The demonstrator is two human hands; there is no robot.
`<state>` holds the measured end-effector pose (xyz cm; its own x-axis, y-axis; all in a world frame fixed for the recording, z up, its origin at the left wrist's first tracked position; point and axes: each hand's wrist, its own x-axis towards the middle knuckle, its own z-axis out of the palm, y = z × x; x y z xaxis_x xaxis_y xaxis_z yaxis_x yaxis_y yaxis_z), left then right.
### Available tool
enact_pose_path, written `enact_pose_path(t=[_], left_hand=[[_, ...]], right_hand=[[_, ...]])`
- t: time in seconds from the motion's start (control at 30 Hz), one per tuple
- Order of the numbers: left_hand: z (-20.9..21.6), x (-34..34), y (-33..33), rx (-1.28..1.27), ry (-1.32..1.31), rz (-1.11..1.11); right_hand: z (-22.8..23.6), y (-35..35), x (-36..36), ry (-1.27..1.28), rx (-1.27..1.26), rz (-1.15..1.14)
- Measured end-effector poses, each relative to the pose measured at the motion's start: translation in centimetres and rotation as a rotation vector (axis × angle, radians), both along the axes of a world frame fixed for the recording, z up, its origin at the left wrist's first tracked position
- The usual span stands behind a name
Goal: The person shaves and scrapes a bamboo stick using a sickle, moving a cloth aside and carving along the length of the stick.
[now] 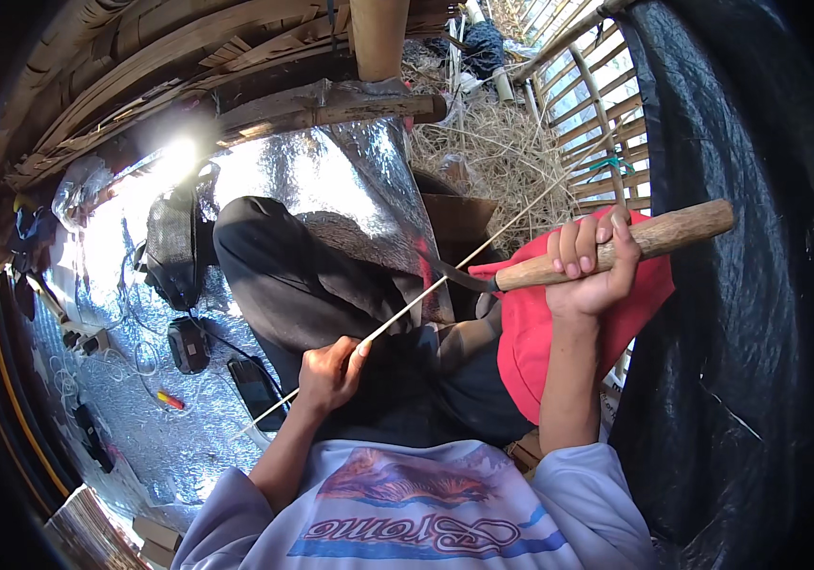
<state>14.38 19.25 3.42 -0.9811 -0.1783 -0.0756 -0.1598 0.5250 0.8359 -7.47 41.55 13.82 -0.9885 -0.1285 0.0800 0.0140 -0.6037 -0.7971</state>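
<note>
A long, thin, pale stick (407, 309), like a bamboo strip, runs slantwise across my lap. Near its lower part, my left hand (331, 372) is closed around it, thumb along the stick. My right hand (595, 261) grips the thick wooden handle of a knife (678, 228). Its narrow, dark, curved blade points left and crosses the stick beyond my left hand; whether they touch I cannot tell. Red cloth (530, 361) lies over my right leg, under my right forearm. My left knee (265, 247) is bent in dark trousers.
On the silvery foil mat (208, 446) at left are a phone (253, 385), a black boxy device (188, 345), a dark mesh bag (173, 249) and loose cables. Straw (492, 142) lies beyond my legs. A black sheet (720, 332) hangs at right beside bamboo slats (583, 90).
</note>
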Motion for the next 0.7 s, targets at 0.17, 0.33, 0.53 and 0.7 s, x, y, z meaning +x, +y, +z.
enact_pose_path(t=[0.17, 0.33, 0.53, 0.7], left_hand=[[-0.3, -0.1, 0.1, -0.015, -0.011, 0.089], [-0.3, -1.2, 0.9, -0.079, 0.001, 0.103], [-0.1, -4.3, 2.0, -0.118, -0.061, 0.106], [2.4, -6.6, 4.8, -0.080, 0.067, -0.007]], right_hand=[[0.5, 1.4, -1.5, 0.073, -0.139, -0.301], [-0.1, 0.4, -1.7, 0.055, -0.064, -0.330], [-2.1, 0.4, -1.4, 0.097, -0.010, -0.092], [0.3, 3.2, -3.9, 0.098, -0.172, -0.391]])
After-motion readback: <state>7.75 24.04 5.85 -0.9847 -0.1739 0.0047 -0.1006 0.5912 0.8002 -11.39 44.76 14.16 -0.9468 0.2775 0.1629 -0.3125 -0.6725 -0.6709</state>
